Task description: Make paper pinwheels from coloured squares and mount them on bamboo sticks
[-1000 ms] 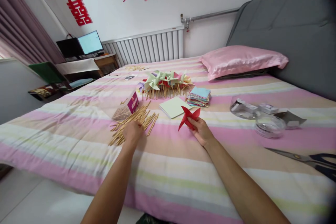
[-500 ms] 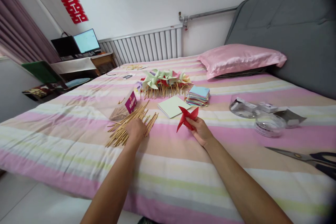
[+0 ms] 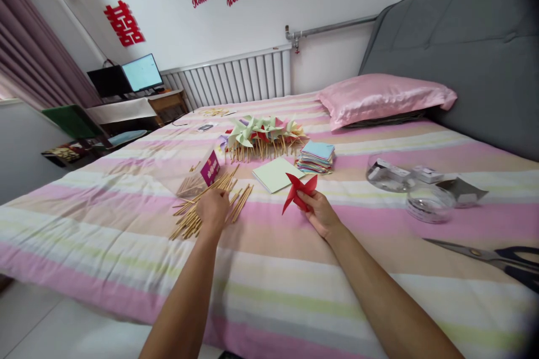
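My right hand (image 3: 320, 214) holds a folded red paper pinwheel (image 3: 298, 189) just above the striped bedspread (image 3: 269, 269). My left hand (image 3: 213, 208) rests palm down on a loose pile of thin wooden sticks (image 3: 197, 205), fingers curled over them; whether it grips one is hidden. Beyond the sticks lie a clear stick box with a purple label (image 3: 201, 175), a pale green paper sheet (image 3: 275, 173) and a stack of coloured paper squares (image 3: 316, 156). Finished pinwheels on sticks (image 3: 263, 136) lie in a heap further back.
Two clear round containers (image 3: 429, 203) and small packets sit at the right. Large scissors (image 3: 497, 258) lie near the right edge. A pink pillow (image 3: 383, 98) and grey headboard (image 3: 458, 45) are behind. A radiator (image 3: 236, 76) and a desk with monitors (image 3: 135, 76) line the far wall.
My left hand has slid slightly right over the stick pile. My right hand with the red pinwheel has stayed almost still; the view has shifted a little.
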`<state>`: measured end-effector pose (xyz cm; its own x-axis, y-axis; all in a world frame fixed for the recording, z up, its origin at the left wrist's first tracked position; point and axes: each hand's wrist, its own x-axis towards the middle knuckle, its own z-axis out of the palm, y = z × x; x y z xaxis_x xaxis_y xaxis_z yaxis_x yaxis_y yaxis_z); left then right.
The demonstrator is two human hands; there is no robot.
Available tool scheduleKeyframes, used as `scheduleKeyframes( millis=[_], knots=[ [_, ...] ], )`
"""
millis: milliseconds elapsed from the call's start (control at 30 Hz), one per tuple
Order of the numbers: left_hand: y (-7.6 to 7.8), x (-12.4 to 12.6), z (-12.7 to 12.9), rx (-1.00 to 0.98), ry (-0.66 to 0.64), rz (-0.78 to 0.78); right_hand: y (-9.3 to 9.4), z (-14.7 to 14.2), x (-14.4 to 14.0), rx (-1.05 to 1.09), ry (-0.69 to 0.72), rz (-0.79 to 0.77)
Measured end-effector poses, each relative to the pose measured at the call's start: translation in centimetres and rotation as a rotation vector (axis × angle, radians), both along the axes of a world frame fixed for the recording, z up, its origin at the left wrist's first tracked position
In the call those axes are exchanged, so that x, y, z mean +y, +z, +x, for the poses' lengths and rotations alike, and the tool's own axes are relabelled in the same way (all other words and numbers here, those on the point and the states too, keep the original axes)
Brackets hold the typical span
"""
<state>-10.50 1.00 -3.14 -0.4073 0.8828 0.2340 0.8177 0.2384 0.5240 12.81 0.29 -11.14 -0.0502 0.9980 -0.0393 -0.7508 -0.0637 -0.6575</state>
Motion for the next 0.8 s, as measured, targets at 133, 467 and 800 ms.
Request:
scheduleKeyframes(
  millis=[133,467,800],
  knots=[
    [0.9,-2.4,3.4,-0.335,-0.226,0.11,0.2,0.1,-0.2,0.067,0.015,0.007],
    [-5.3,-5.0,10.3,-0.931,-0.541,0.229,1.2,1.1,-1.0,0.206,0.056,0.063],
    [-6.3,-6.3,11.2,-0.961,-0.467,0.167,0.8,0.7,-1.3,0.151,0.216,0.187]
  ],
)
